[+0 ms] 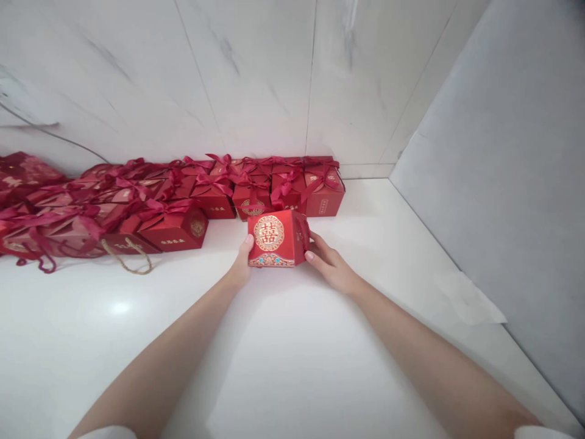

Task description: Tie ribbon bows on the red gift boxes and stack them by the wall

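Note:
A red gift box (274, 239) with a round gold emblem and a coloured border along one edge is held between my two hands, in front of the row of boxes. My left hand (243, 262) grips its left end, the thumb on the near face and the other fingers hidden behind. At the right end, where a dark red ribbon shows, my right hand (329, 261) has its fingers and thumb closed on the box. The box lies tilted, its emblem face turned towards me.
Several red gift boxes with ribbon bows (171, 225) stand packed along the marbled wall (256, 79), from the left to the middle. A twisted gold cord handle (137, 268) hangs from one. A grey panel (516, 183) bounds the white table (283, 366) on the right, beside a pale sheet (470, 299).

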`<act>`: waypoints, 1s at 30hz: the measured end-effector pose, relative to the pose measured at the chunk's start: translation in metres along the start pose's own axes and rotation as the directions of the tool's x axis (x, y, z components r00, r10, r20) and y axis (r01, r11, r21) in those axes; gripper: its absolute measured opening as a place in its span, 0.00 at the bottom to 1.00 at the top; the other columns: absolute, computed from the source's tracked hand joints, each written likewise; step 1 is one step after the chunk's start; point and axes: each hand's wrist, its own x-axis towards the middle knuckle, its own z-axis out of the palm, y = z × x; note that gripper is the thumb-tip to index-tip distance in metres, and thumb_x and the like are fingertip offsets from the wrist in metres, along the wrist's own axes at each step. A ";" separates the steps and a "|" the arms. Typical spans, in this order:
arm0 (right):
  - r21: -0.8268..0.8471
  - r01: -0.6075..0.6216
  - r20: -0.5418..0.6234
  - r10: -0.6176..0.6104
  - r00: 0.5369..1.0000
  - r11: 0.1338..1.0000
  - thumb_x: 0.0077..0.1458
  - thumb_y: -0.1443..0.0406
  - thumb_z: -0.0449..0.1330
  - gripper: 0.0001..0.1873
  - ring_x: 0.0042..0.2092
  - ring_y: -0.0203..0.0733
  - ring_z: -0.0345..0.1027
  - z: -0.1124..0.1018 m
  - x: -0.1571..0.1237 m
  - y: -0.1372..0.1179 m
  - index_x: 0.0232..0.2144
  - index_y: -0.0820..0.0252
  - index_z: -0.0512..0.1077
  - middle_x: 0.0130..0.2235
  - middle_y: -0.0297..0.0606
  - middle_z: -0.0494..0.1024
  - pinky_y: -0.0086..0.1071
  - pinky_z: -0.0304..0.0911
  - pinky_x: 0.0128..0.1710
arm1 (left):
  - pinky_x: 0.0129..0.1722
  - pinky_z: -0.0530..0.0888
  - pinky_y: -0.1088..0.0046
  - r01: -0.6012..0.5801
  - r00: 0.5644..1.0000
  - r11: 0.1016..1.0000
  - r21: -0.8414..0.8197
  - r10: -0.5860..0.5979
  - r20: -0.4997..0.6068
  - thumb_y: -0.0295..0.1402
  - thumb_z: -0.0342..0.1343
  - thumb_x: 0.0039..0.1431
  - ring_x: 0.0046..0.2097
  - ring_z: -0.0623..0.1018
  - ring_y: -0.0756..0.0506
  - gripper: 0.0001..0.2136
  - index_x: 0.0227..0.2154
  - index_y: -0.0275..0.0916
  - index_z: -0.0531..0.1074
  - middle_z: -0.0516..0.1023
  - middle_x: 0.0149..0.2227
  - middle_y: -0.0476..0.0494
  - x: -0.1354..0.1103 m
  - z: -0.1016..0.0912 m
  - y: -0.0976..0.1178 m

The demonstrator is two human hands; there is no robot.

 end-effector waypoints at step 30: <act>-0.400 0.205 -0.421 -0.377 0.825 0.893 0.65 0.55 0.54 0.26 0.61 0.51 0.59 0.014 -0.006 -0.009 0.61 0.56 0.57 0.60 0.48 0.64 0.52 0.56 0.62 | 0.47 0.74 0.62 0.671 0.732 0.594 -0.443 -0.440 0.519 0.63 0.32 0.61 0.37 0.82 0.41 0.40 0.57 0.35 0.68 0.79 0.47 0.34 -0.027 0.038 0.020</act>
